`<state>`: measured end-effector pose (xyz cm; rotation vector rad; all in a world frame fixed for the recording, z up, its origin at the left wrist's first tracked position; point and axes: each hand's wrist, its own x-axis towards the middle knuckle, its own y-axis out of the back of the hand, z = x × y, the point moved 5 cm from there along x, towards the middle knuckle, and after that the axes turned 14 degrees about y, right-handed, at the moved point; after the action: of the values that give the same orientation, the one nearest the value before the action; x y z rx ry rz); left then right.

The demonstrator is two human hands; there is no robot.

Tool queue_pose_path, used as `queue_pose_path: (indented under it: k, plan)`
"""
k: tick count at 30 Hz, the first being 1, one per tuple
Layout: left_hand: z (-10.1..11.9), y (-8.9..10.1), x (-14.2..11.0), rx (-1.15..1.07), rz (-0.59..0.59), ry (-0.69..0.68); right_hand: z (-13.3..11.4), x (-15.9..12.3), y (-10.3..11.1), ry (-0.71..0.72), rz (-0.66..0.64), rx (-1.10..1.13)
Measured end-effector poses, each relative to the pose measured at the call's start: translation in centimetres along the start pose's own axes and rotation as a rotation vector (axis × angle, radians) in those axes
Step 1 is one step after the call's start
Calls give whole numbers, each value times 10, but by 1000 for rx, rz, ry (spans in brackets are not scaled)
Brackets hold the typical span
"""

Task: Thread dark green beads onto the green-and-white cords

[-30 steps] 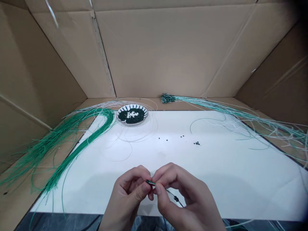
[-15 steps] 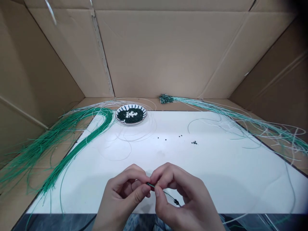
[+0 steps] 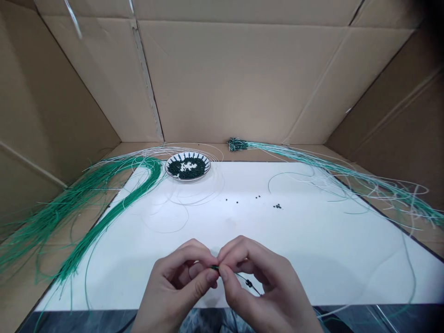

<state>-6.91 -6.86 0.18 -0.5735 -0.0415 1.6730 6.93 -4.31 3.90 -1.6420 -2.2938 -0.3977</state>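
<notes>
Beaded wire between left hand and right hand

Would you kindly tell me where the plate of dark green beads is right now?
In the head view, the plate sits left of centre at the far edge of the white board, just right of the curved green wire bundle.

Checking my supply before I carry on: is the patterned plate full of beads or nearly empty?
Mostly full: dark green beads cover most of the plate, leaving only a small bare patch near its centre.
</notes>
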Motion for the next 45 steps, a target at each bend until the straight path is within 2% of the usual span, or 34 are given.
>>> queue_pose_path:
  k: [7, 11, 16, 22, 28, 30, 33, 35, 45]
  plan:
    - [-2, 4, 4, -100, 28, 46, 10, -4, 0, -35, -4, 152]
    - [0, 6, 4, -43, 27, -7, 14, -5, 1, -61, -3, 164]
    - [-2, 5, 7, 34, -21, -11, 16, -6, 2, -66, 33, 130]
    - [-4, 7, 6, 23, 30, -7, 10, -6, 5, 63, 81, 1]
    - [-2, 8, 5, 9, -33, -38, 10, -7, 2, 65, 59, 46]
    - [0, 5, 4, -39, 0, -44, 10, -7, 1, 31, 55, 55]
    - [0, 3, 0, -124, 120, 16, 14, -10, 2, -53, 126, 92]
    - [-1, 1, -2, -159, 152, 49, 16, -12, 2, -86, 158, 115]
    - [1, -2, -4, -228, 105, 37, 5, -12, -5, -38, 165, 125]
